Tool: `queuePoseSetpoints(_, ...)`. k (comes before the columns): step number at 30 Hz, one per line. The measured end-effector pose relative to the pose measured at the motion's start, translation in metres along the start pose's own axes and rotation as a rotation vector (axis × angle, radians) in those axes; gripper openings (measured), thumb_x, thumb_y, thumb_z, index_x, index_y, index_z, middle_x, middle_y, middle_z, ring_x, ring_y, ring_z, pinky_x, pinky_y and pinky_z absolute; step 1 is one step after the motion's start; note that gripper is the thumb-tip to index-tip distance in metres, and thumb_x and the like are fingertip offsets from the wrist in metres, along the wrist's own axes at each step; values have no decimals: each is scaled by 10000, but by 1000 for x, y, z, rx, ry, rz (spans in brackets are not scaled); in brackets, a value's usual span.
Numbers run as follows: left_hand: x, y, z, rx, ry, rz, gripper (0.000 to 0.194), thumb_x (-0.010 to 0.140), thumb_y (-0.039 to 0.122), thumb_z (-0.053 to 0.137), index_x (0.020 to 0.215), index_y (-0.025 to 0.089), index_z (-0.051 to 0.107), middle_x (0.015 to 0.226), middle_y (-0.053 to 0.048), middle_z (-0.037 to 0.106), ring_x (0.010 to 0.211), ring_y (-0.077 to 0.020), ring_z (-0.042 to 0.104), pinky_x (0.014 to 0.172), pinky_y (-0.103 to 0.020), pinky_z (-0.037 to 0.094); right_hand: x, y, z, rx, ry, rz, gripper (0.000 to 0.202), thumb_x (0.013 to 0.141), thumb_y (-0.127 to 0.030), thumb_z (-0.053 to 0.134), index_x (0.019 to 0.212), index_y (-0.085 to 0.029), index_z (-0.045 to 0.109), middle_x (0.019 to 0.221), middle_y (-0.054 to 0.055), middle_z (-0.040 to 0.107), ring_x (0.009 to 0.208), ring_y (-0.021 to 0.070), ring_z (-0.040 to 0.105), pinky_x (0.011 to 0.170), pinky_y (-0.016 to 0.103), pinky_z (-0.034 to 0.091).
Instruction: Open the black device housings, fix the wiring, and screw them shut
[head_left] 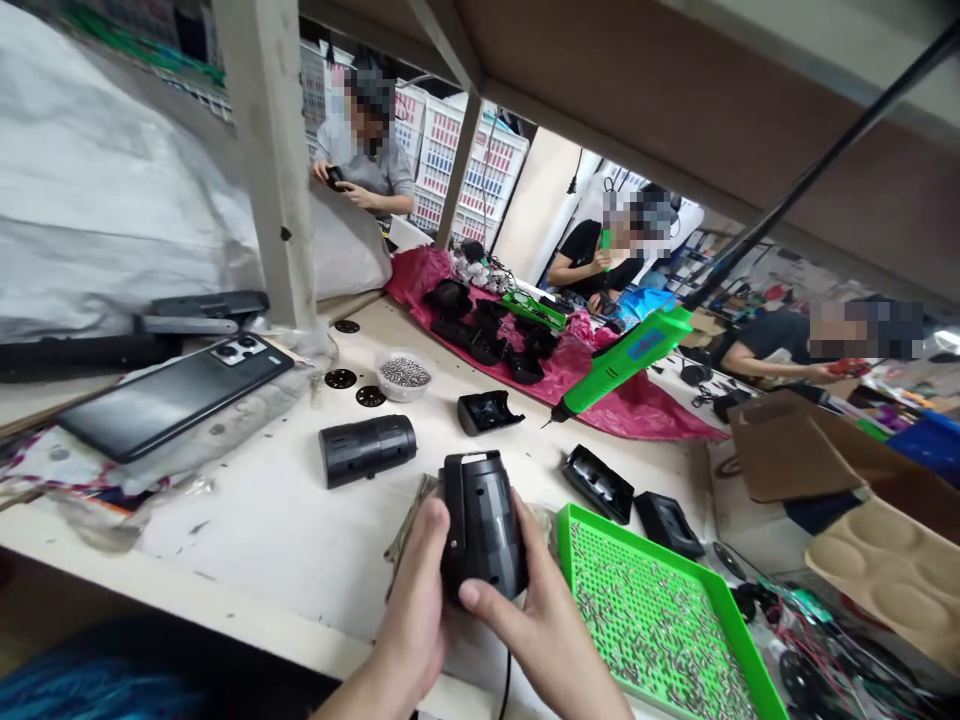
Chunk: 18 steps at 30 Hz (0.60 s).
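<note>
A black plastic cylindrical housing (484,515) stands between my two hands, over a crumpled cloth (409,525) at the front of the table. My left hand (416,590) presses on its left side, thumb up along the edge. On the right side my right hand (536,600) wraps it, with the thumb across the lower front. A thin black cable (506,680) hangs below. Left of the hands lies another black cylindrical housing (367,448). Open black half shells (491,411) lie beyond and to the right. A green electric screwdriver (626,365) hangs tip down above the table.
A green tray (566,560) of small screws sits at right, and a clear tub (403,376) of small metal parts at the back. At left a phone (180,390) lies on plastic bags. Cardboard boxes (787,450) stand at right. Several people work beyond a pink sheet (637,410).
</note>
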<state>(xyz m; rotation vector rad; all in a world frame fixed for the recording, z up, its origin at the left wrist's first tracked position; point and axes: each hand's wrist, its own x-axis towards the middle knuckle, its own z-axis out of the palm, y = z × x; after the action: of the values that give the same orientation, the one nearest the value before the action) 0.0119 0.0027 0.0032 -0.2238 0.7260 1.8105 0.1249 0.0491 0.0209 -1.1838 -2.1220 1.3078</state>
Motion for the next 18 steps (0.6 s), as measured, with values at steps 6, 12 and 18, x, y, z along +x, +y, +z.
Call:
queuePoseSetpoints(6,2,7,8,-11,98,-221,589,898,593,461,1238,148,645,1028,-160,744,985,-315,699,845,-432,561,-4,9,8,30,17,-49,971,764,-461,717,1537,-195,192,1560,124,328,1454,297,276,1196,484,217)
queuePoseSetpoints(12,2,4,7,-16,130,-115,589,883,603,488,1251,166,633,946,-135,757,894,-290,722,788,-399,576,-8,14,17,50,84,-92,922,770,-463,725,1525,-217,257,1541,109,372,1440,308,306,1186,475,252)
queuePoseSetpoints(18,2,2,5,55,130,-68,564,864,601,528,1236,193,644,1002,-119,753,914,-266,717,801,-364,569,-9,12,14,140,69,-65,911,752,-464,748,1507,-213,304,1530,109,393,1433,304,322,1177,458,281)
